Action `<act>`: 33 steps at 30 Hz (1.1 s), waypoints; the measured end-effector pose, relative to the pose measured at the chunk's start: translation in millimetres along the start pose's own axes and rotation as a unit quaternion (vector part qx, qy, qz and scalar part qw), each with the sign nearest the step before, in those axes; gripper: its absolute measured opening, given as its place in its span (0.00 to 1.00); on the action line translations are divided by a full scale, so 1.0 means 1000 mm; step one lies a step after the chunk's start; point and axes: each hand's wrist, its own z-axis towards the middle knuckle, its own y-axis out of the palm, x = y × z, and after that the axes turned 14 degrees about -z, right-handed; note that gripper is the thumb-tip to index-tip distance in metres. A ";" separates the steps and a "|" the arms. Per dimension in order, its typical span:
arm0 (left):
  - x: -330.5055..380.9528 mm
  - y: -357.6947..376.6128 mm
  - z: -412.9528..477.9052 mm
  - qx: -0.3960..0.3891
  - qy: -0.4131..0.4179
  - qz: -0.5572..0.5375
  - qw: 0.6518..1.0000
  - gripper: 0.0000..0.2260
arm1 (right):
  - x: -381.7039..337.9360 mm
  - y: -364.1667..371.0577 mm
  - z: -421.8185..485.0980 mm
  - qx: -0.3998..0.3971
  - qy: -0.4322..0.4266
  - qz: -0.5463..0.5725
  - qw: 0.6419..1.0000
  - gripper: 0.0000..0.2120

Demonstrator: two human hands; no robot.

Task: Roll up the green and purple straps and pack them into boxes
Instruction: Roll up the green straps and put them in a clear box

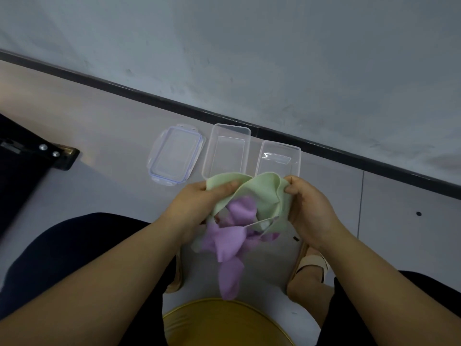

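Note:
I hold a pale green strap (pixel 264 193) bunched between both hands above the floor. My left hand (pixel 199 203) grips its left part, with the thumb on top. My right hand (pixel 309 208) pinches its right edge. A purple strap (pixel 229 243) hangs tangled under the green one and dangles down toward my lap. Two clear plastic boxes stand open on the floor just beyond my hands, one in the middle (pixel 225 148) and one to the right (pixel 279 158), both with nothing inside.
A clear lid with a blue seal (pixel 174 156) lies left of the boxes. A dark skirting strip (pixel 324 146) runs along the grey wall behind them. A yellow stool seat (pixel 224 323) shows between my knees. A black metal foot (pixel 57 153) sits at left.

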 end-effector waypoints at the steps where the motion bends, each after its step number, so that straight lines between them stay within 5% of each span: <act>1: -0.002 0.000 0.000 0.008 0.000 -0.015 1.000 0.11 | 0.000 -0.001 -0.001 -0.001 -0.007 -0.001 1.000 0.02; 7: 0.000 0.001 0.008 0.101 -0.051 -0.115 0.987 0.06 | -0.002 -0.002 -0.006 -0.100 -0.101 -0.089 0.986 0.11; 10: 0.006 -0.002 0.007 0.094 -0.091 -0.169 0.977 0.07 | -0.005 -0.005 -0.005 -0.064 -0.113 -0.060 0.990 0.05; 16: 0.006 -0.003 0.007 0.135 -0.125 -0.170 0.968 0.11 | -0.006 -0.006 -0.003 0.031 -0.043 0.043 0.998 0.09; 24: 0.003 -0.006 0.008 0.196 -0.080 -0.143 0.967 0.09 | -0.008 -0.004 -0.007 -0.039 -0.050 0.082 0.995 0.05; 29: 0.006 -0.008 0.010 0.083 -0.097 -0.172 0.977 0.16 | -0.008 -0.009 0.000 0.053 0.019 0.095 0.994 0.11; 33: 0.003 -0.005 0.008 0.012 -0.112 -0.087 0.990 0.16 | -0.009 -0.009 -0.004 0.031 0.014 0.035 0.999 0.10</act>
